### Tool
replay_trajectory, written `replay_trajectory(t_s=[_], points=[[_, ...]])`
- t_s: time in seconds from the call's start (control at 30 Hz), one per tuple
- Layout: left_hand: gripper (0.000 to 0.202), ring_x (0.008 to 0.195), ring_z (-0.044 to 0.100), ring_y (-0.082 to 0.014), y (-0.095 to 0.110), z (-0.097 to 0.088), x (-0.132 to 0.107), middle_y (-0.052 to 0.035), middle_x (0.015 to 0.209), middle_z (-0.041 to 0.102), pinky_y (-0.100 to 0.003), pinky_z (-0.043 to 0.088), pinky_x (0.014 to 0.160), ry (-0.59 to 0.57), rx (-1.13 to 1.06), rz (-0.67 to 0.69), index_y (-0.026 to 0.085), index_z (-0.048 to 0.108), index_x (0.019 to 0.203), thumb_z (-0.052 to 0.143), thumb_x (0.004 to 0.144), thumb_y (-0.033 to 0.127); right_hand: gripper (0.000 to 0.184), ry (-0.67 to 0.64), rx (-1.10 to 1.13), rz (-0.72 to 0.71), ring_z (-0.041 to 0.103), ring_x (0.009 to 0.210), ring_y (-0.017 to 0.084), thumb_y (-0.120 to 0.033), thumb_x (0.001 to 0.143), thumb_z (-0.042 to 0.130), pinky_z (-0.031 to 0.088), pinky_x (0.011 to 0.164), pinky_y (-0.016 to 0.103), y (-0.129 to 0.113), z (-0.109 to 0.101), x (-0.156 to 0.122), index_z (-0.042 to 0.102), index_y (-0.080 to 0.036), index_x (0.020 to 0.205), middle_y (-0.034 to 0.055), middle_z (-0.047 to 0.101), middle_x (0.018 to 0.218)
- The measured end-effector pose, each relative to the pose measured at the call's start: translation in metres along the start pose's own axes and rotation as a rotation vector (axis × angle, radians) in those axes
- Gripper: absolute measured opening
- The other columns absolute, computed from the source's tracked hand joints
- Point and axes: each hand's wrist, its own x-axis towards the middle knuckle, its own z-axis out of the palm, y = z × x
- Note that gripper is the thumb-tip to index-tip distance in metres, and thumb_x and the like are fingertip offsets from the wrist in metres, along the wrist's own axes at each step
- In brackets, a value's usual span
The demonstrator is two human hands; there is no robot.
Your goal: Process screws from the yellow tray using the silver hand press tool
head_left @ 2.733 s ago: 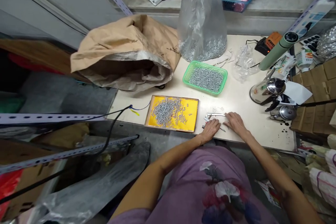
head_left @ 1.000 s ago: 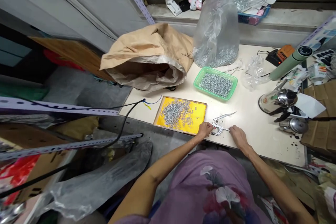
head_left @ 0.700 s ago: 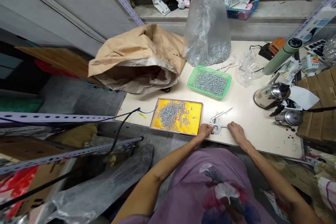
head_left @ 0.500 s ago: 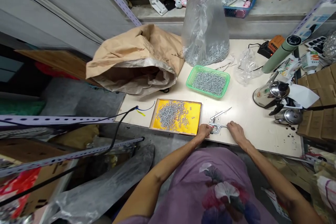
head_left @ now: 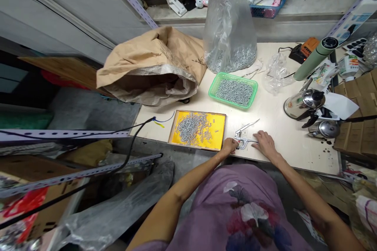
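Observation:
A small silver metal hand tool [head_left: 243, 143] with two long arms lies near the table's front edge. One arm slants up to the right and the other points toward my right hand [head_left: 266, 146]. That hand's fingers are apart around the tip of this arm, without closing on it. My left hand [head_left: 229, 146] is closed at the tool's left side, its fingertips pinched by a small red spot; what they hold is too small to make out. Left of it, a yellow-bottomed tray [head_left: 216, 141] bears a heap of small metal pins [head_left: 188, 128].
A green basket [head_left: 212, 95] of similar metal parts stands behind the tray. Further back are an open brown paper sack [head_left: 165, 51] and a clear plastic bag [head_left: 229, 27] of metal parts. A glass pot [head_left: 300, 106] and a green cylinder [head_left: 313, 60] stand at the right.
My right hand's fingers have spread from their closed hold at the end of the tool's arm. My left hand stays at the tool's left side.

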Motion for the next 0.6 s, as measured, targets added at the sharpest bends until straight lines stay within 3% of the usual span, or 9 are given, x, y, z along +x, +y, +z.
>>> replay_trajectory(t_s=[0.1,0.2,0.37,0.47,0.6], points=[[0.008,0.044,0.052,-0.0068,0.001,0.000,-0.002,0.0066,0.046,0.050,-0.016,0.047,0.049,0.015,-0.010,-0.004,0.011,0.066,0.075,0.060,0.078,0.015,0.085,0.049,-0.043,-0.050,0.030,0.132,0.036,-0.051,0.072,0.067,0.034,0.097,0.049,0.009,-0.007,0.014,0.030,-0.025,0.143,0.0146,0.028,0.151],[0.009,0.045,0.053,-0.0070,0.002,0.000,-0.003,0.0064,0.047,0.050,-0.015,0.047,0.048,0.019,-0.010,-0.002,0.011,0.066,0.076,0.060,0.079,0.015,0.099,0.027,-0.097,-0.114,0.016,0.140,0.037,-0.054,0.065,0.070,0.020,0.106,0.056,0.015,-0.013,0.028,0.022,-0.024,0.147,0.0132,0.025,0.153],[0.009,0.045,0.053,-0.0070,0.002,0.000,-0.005,0.0060,0.047,0.051,-0.016,0.048,0.050,0.029,-0.014,-0.004,0.010,0.067,0.078,0.060,0.079,0.016,0.100,0.020,-0.143,-0.151,0.030,0.133,0.034,-0.049,0.062,0.074,0.015,0.109,0.055,0.012,-0.018,0.036,0.027,-0.017,0.144,0.0172,0.043,0.140],[0.010,0.044,0.051,-0.0065,0.002,0.000,-0.005,0.0062,0.046,0.051,-0.016,0.047,0.049,0.026,-0.022,-0.008,0.010,0.067,0.078,0.060,0.080,0.017,0.092,0.023,-0.160,-0.148,0.042,0.121,0.031,-0.046,0.064,0.074,0.018,0.108,0.053,0.009,-0.020,0.034,0.033,-0.015,0.141,0.0165,0.052,0.129],[0.012,0.043,0.050,-0.0063,0.001,0.001,-0.003,0.0066,0.044,0.049,-0.016,0.047,0.049,0.024,-0.034,-0.008,0.010,0.066,0.078,0.060,0.081,0.019,0.076,0.033,-0.187,-0.143,0.048,0.110,0.028,-0.041,0.068,0.074,0.024,0.103,0.049,0.004,-0.024,0.028,0.043,-0.015,0.132,0.0141,0.057,0.120]])
